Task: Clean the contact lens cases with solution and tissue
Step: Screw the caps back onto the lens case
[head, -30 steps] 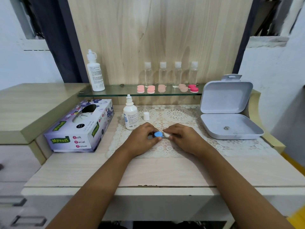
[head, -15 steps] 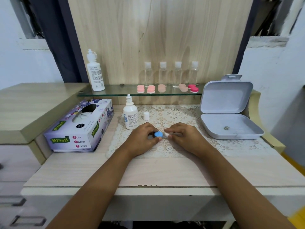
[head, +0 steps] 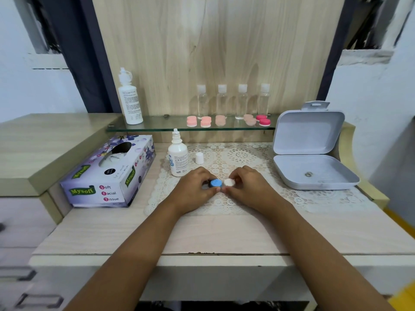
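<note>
Two fingertip grips near the small white bottle: left hand pinches a round blue cap, right hand a white cap.

Around the lace mat, the tissue box flanks its left edge, the solution bottle and a white cap stand on its far left corner, the open grey case covers its right end, and a glass shelf runs above its far edge, leaving its far middle open.
</note>
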Tool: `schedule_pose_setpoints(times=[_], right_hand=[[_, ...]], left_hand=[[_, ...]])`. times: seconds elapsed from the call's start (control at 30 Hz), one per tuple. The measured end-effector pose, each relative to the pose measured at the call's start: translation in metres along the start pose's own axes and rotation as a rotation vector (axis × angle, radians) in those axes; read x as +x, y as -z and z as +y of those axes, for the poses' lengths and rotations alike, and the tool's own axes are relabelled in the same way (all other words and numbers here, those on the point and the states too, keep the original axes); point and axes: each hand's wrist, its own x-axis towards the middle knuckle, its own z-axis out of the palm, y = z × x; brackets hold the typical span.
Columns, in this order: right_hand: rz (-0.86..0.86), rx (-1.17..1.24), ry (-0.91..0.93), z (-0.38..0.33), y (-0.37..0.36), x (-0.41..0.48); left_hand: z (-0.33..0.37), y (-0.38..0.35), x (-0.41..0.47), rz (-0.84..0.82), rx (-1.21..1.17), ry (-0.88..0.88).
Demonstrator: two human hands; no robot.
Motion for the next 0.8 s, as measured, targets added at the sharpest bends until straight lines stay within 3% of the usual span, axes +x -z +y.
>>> schedule_pose_setpoints(times=[0.8], right_hand=[[-0.054,0.129,-0.025,-0.0005,0.0049,-0.0036]], left_hand=[[0.0003,0.0004,0.0,-0.005,0.011,-0.001]])
